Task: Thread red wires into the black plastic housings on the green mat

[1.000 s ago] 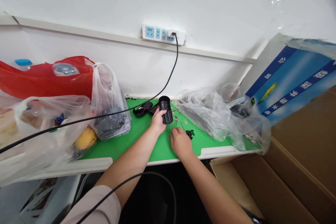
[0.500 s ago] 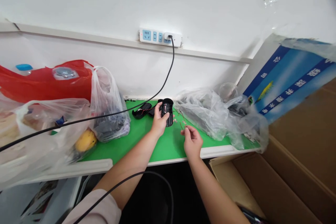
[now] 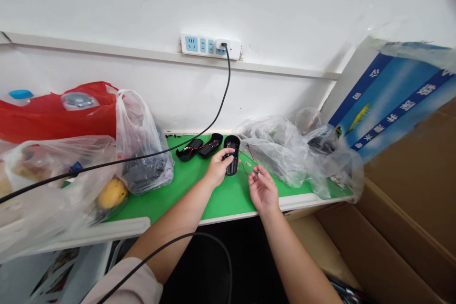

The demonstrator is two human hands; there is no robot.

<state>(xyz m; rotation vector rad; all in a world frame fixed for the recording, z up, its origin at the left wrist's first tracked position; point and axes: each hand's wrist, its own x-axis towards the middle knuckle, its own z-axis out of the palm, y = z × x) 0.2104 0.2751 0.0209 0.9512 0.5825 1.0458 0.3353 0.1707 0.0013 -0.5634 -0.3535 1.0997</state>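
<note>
Black plastic housing (image 3: 232, 161) lying on the green bench mat (image 3: 228, 199), and the left hand (image 3: 217, 168) is right on it, fingers (image 3: 228, 153) pressed together and curled across its top; over to the right, the right hand (image 3: 262, 190) is up off the mat, thumb and forefinger pinching a tiny part with thin red wires (image 3: 253, 161), just beside the housing; two more black shells (image 3: 198, 147) lie just left of the hand, red wire showing in them; transparent plastic bags (image 3: 274, 152) crowd the mat's right side, a bag of dark items (image 3: 146, 175) sits on the left; a black cable (image 3: 171, 150) runs behind, up to a white power strip (image 3: 210, 46) on the wall.
</note>
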